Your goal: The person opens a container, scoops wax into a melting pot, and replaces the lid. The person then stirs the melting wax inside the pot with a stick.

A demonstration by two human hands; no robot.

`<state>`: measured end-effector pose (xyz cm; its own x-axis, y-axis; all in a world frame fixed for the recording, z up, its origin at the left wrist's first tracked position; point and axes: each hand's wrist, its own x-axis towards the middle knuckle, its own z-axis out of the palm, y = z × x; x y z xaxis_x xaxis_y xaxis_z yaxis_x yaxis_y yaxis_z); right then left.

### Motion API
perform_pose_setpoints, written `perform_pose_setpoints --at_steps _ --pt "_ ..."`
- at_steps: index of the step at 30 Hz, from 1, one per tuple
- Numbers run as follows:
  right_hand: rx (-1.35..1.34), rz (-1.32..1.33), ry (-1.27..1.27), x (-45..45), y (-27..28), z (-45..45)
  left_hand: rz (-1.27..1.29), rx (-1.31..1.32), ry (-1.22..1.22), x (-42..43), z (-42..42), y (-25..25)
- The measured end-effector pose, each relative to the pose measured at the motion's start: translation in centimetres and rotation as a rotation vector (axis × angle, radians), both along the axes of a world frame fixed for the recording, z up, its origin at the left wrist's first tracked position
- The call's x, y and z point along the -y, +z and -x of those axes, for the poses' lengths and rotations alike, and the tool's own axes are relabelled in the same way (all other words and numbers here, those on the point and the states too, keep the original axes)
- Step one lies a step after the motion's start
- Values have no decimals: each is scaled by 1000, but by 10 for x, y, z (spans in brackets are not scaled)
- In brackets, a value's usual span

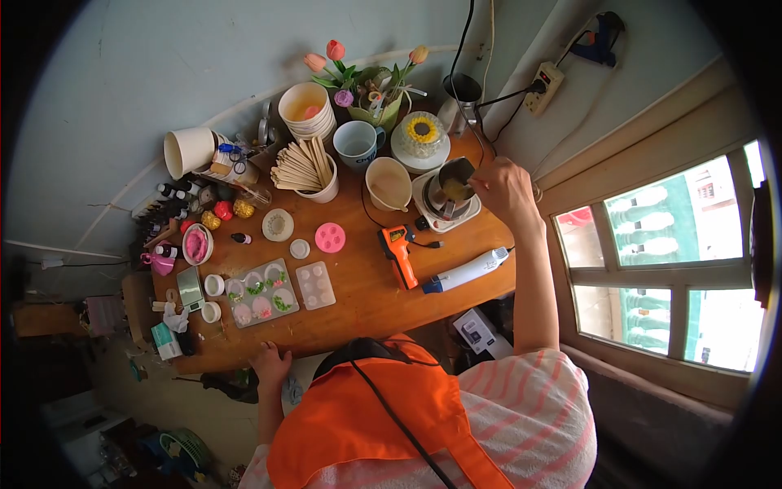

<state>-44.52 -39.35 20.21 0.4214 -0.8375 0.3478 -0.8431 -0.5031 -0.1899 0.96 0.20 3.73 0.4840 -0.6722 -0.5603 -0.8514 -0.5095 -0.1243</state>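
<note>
With the right hand bunched at the rim of the metal pot, fingers drawn in close together, cannot tell for sure between a pinch on a handle and a pinch on a thin stirrer. By the look of it, at work on the pot, with something yellowish inside. Set on the white hot plate toward the far right of the table, just beside the cream pitcher. To do this well, move slowly and low, wrist raised, bare fingertips off any metal, likely hot. Keep the base square on the plate; hard to judge from this angle between upright and slightly tilted. Steer hand and forearm clear of the black cables behind, to avoid a snag. Leave the orange-and-black gun-shaped device, probably a thermometer, lying near the plate, within easy reach for checking heat without touching. Same care for the white-and-blue tool under the right forearm's reach: no drips on it, no nudging. Left hand down at the table's near edge, fingers loosely spread, apparently with nothing in hold; best brought across only for steadying by a cool part, never across the hot rim.
</note>
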Motion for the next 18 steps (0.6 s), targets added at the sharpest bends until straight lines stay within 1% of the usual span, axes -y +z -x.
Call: perform_pose_setpoints --at_steps 2,3,5,6,8,9,11,12,15,17,18 --pt "152 -138 63 -5 2 -5 11 1 -1 0 0 -1" --pt "151 -139 62 -3 0 -7 20 3 -4 -1 0 -1" --pt "141 14 53 3 -5 -10 -12 -19 2 0 -3 -3" --pt "142 15 54 3 -5 -8 -41 -40 9 0 -4 -2" --pt "21 15 -7 3 -3 -2 -37 -34 3 0 -3 -2" --pt "21 15 -7 1 -1 -3 -34 -29 -5 -1 -3 -3" --pt "95 -124 70 -3 2 -2 2 -6 -15 -4 -3 -7" --pt "95 -125 68 -3 1 -5 36 17 -25 -4 -2 -6" --pt "161 -59 51 2 -4 -14 23 -26 7 -1 -4 -4" --pt "79 82 15 5 -6 -11 -23 -33 8 -2 -6 -7" --pt "81 81 15 3 -5 -9 -70 -42 7 -2 -8 -8"
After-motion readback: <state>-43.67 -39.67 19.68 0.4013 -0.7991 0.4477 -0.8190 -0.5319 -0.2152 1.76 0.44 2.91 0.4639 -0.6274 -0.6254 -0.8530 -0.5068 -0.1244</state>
